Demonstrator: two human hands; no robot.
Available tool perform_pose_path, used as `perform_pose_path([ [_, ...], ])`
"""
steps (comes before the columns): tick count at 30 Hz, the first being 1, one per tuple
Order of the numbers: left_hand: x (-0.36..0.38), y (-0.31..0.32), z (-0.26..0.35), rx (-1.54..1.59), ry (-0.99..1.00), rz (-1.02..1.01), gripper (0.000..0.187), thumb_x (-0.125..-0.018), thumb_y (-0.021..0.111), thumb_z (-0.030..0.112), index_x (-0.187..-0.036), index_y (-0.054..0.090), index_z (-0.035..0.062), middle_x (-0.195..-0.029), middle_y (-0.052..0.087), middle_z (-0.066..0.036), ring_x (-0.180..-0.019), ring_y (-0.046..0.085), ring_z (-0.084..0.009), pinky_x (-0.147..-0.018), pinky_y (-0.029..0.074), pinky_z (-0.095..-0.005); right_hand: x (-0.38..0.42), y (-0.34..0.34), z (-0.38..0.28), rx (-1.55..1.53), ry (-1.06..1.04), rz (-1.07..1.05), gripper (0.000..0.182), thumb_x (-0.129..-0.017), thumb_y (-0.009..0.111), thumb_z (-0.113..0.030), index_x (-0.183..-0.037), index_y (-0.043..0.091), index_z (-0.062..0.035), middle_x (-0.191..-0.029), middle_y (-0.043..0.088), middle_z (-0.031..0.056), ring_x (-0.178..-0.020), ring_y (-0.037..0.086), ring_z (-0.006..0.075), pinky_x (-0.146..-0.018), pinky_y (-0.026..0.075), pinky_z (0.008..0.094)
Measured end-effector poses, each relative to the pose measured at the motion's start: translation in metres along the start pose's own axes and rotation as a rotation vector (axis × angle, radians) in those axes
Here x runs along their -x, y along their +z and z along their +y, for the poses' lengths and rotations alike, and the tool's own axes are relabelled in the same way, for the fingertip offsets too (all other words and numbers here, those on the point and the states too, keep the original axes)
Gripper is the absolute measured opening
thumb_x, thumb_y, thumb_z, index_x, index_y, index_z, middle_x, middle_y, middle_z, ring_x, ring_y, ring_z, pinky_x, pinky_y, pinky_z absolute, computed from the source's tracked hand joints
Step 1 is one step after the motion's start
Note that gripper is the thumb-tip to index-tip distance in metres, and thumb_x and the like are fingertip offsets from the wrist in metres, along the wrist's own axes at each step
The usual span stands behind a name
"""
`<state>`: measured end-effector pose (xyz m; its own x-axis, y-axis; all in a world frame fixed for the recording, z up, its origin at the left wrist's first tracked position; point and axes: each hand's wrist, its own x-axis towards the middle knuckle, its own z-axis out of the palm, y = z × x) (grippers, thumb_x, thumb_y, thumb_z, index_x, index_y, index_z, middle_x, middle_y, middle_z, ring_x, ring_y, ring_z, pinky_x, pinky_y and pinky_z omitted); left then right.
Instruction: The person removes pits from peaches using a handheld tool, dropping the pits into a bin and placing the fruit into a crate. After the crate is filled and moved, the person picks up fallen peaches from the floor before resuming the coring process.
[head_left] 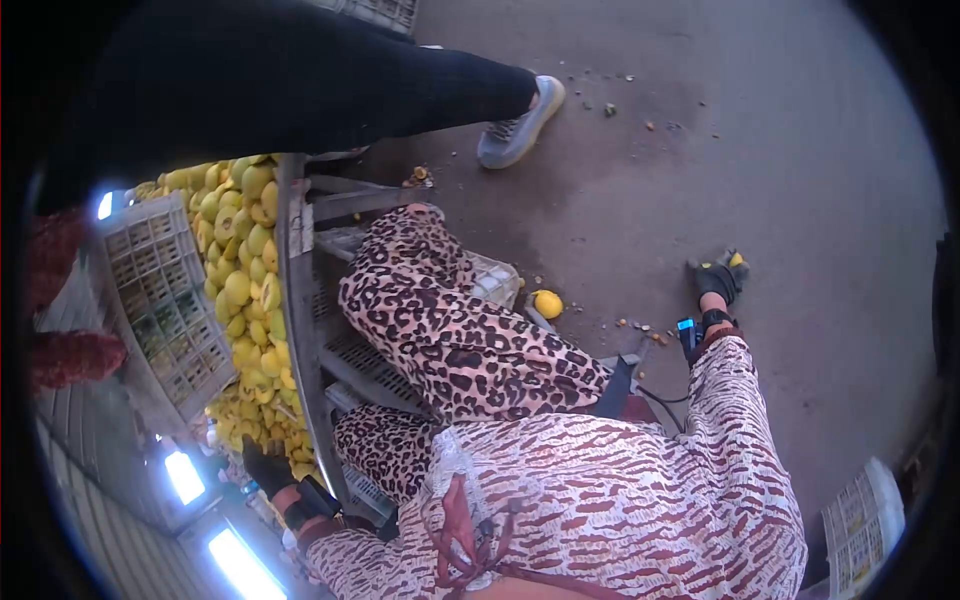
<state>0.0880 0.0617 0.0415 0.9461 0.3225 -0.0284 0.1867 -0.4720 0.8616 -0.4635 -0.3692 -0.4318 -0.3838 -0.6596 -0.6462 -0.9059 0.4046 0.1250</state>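
My left hand, in a dark glove, is at the near end of a heap of yellow fruit, against the lower fruit. Its fingers are too dark to tell whether they hold any. Far out to the right, my right hand, also gloved, hangs over the floor, away from the table. Yellow patches show at its fingers, which look closed around something small that I cannot make out. A dark band with a small lit device sits at the right wrist.
A metal table edge borders the heap. A plastic crate stands beyond the fruit, another crate at lower right. One yellow fruit and scattered scraps lie on the floor. Another person's leg and shoe are close by.
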Motion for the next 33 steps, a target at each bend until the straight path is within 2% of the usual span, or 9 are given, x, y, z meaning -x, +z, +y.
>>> perform_pose_path([
  [3, -0.003, -0.039, 0.005, 0.046, 0.038, 0.004, 0.039, -0.089, 0.069, 0.039, -0.120, 0.057, 0.0186, -0.112, 0.050, -0.002, -0.102, 0.047, -0.0278, -0.087, 0.046, -0.0464, 0.010, 0.030, -0.016, -0.003, -0.068, 0.044, 0.099, -0.081, 0.069, -0.042, -0.157, 0.008, -0.0270, -0.157, 0.022, 0.0261, -0.142, 0.030, 0.0408, -0.116, 0.026, 0.0476],
  [11, 0.020, -0.031, 0.003, -0.042, 0.024, -0.118, 0.036, -0.092, 0.063, 0.026, -0.123, 0.054, 0.0116, -0.111, 0.053, -0.006, -0.093, 0.052, -0.0233, -0.076, 0.051, -0.0368, -0.014, 0.032, 0.026, -0.195, -0.357, 0.207, 0.058, -0.075, 0.067, -0.012, -0.131, 0.053, -0.0183, -0.139, 0.044, 0.0223, -0.121, 0.052, 0.0422, -0.101, 0.044, 0.0438],
  [17, 0.035, -0.002, 0.006, -0.004, 0.082, -0.182, 0.033, -0.094, 0.063, 0.028, -0.119, 0.057, 0.0078, -0.121, 0.055, -0.009, -0.107, 0.054, -0.0263, -0.084, 0.053, -0.0377, -0.037, 0.014, 0.035, -0.675, -0.461, 0.230, 0.054, -0.074, 0.071, -0.007, -0.125, 0.052, -0.0114, -0.109, 0.059, 0.0163, -0.095, 0.063, 0.0319, -0.081, 0.054, 0.0408],
  [20, 0.078, 0.037, 0.039, 0.176, 0.146, -0.535, 0.043, -0.100, 0.052, 0.031, -0.132, 0.052, 0.0022, -0.128, 0.056, -0.016, -0.116, 0.055, -0.0291, -0.093, 0.052, -0.0390, -0.014, -0.070, 0.022, -1.281, -0.194, -0.267, 0.047, -0.081, 0.070, -0.017, -0.125, 0.051, -0.0108, -0.094, 0.062, 0.0079, -0.087, 0.064, 0.0224, -0.075, 0.057, 0.0366],
  [23, 0.160, 0.123, 0.065, 0.409, -0.027, -1.145, 0.057, -0.105, 0.041, 0.036, -0.148, 0.032, -0.0007, -0.150, 0.037, -0.023, -0.137, 0.039, -0.0348, -0.110, 0.040, -0.0500, 0.033, -0.129, -0.018, -1.600, -0.602, -0.385, 0.048, -0.085, 0.067, -0.018, -0.128, 0.049, -0.0071, -0.105, 0.060, 0.0094, -0.084, 0.063, 0.0186, -0.073, 0.057, 0.0334],
  [26, 0.268, 0.218, 0.058, 0.448, -0.167, -1.429, 0.070, -0.098, 0.051, 0.048, -0.145, 0.036, -0.0020, -0.143, 0.045, -0.024, -0.126, 0.049, -0.0356, -0.096, 0.051, -0.0485, 0.139, -0.187, -0.085, -1.748, -1.015, -0.622, 0.056, -0.084, 0.068, -0.012, -0.135, 0.046, -0.0059, -0.117, 0.057, 0.0117, -0.089, 0.064, 0.0189, -0.078, 0.057, 0.0324],
  [28, 0.315, 0.253, 0.049, 0.394, -0.193, -1.472, 0.072, -0.095, 0.055, 0.049, -0.143, 0.039, -0.0028, -0.141, 0.047, -0.024, -0.125, 0.050, -0.0358, -0.093, 0.053, -0.0477, 0.203, -0.200, -0.117, -1.580, -1.380, -0.828, 0.059, -0.082, 0.070, -0.003, -0.136, 0.048, -0.0068, -0.118, 0.057, 0.0113, -0.094, 0.062, 0.0165, -0.081, 0.056, 0.0295],
  [30, 0.328, 0.270, 0.045, 0.298, -0.399, -1.576, 0.070, -0.091, 0.065, 0.043, -0.139, 0.044, -0.0025, -0.126, 0.056, -0.023, -0.111, 0.059, -0.0308, -0.083, 0.059, -0.0394, 0.202, -0.182, -0.135, -1.419, -1.389, -1.074, 0.061, -0.079, 0.076, -0.003, -0.135, 0.051, -0.0065, -0.125, 0.057, 0.0095, -0.099, 0.061, 0.0142, -0.084, 0.054, 0.0278],
  [33, 0.282, 0.264, 0.044, 0.261, -0.428, -1.771, 0.063, -0.088, 0.069, 0.033, -0.136, 0.046, -0.0019, -0.113, 0.060, -0.019, -0.095, 0.065, -0.0254, -0.073, 0.060, -0.0323, 0.143, -0.085, -0.155, -0.991, -1.126, -0.832, 0.050, -0.082, 0.076, -0.019, -0.128, 0.059, -0.0110, -0.128, 0.058, 0.0118, -0.109, 0.061, 0.0209, -0.088, 0.052, 0.0340],
])
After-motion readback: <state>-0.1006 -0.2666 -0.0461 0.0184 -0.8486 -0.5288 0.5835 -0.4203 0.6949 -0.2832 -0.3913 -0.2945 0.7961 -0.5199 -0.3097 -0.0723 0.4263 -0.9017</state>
